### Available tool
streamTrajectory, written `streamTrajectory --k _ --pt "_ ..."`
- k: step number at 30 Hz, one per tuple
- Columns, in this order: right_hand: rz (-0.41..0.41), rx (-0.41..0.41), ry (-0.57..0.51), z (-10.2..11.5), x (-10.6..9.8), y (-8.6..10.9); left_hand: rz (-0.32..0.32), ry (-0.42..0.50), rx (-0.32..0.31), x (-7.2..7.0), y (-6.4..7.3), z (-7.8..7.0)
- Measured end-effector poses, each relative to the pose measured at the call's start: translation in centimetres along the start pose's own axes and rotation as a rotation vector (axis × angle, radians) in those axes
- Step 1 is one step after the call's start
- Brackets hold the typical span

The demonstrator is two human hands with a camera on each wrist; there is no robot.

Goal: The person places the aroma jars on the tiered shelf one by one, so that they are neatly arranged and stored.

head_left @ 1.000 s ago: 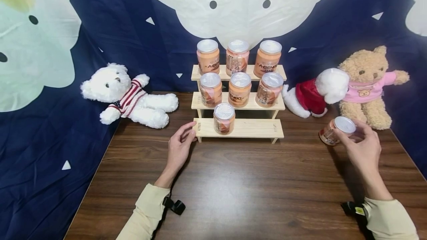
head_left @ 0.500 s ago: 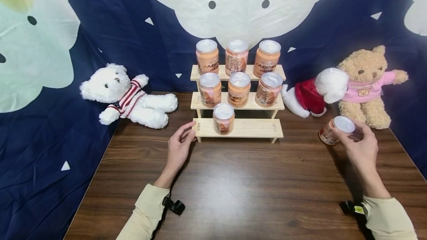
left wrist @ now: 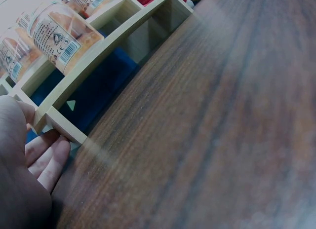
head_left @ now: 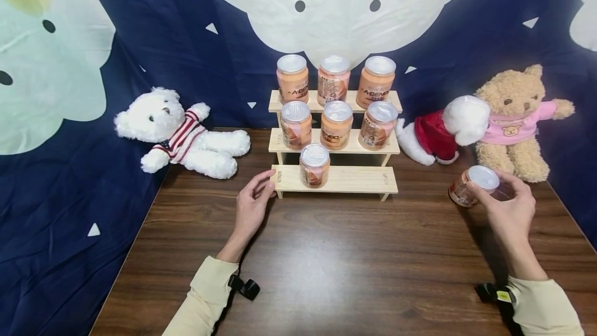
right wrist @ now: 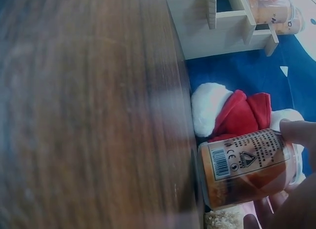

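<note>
In the head view my right hand [head_left: 512, 210] grips a clear jar with orange contents and a silver lid [head_left: 482, 178], thumb on one side and fingers on the other. The jar stands on the table in front of a tan bear; its printed label with a barcode shows in the right wrist view [right wrist: 247, 162]. My left hand [head_left: 252, 206] holds the left end of the lowest step of a three-step wooden display shelf [head_left: 359, 179]. Its fingers [left wrist: 52, 162] lie by the shelf's leg in the left wrist view. One similar jar [head_left: 314, 167] stands on that step.
Three jars stand on the middle step, among them a center jar [head_left: 336, 127]; the top step bears three more, including a left jar [head_left: 292, 81]. A white bear [head_left: 182, 134] lies left. A red-dressed plush [head_left: 436, 136] and the tan bear [head_left: 510, 123] sit right. Behind hangs blue cloth [head_left: 163, 40].
The whole head view shifts slightly. Both hands, the jar in the right hand and the shelf keep their places.
</note>
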State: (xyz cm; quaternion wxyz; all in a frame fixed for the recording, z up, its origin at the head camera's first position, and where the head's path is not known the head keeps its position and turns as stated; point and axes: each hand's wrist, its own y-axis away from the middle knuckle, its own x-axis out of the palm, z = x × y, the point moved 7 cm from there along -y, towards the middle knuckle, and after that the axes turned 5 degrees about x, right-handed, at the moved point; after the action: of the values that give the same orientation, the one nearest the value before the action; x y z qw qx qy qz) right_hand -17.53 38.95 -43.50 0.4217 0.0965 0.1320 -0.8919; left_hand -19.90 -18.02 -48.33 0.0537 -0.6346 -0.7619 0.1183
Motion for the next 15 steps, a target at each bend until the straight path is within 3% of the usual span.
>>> streamTrajectory --k 15 --pt "0.0 -0.066 -0.017 2.4 0.2 1.4 0.005 0.004 -0.006 0.1 0.0 -0.1"
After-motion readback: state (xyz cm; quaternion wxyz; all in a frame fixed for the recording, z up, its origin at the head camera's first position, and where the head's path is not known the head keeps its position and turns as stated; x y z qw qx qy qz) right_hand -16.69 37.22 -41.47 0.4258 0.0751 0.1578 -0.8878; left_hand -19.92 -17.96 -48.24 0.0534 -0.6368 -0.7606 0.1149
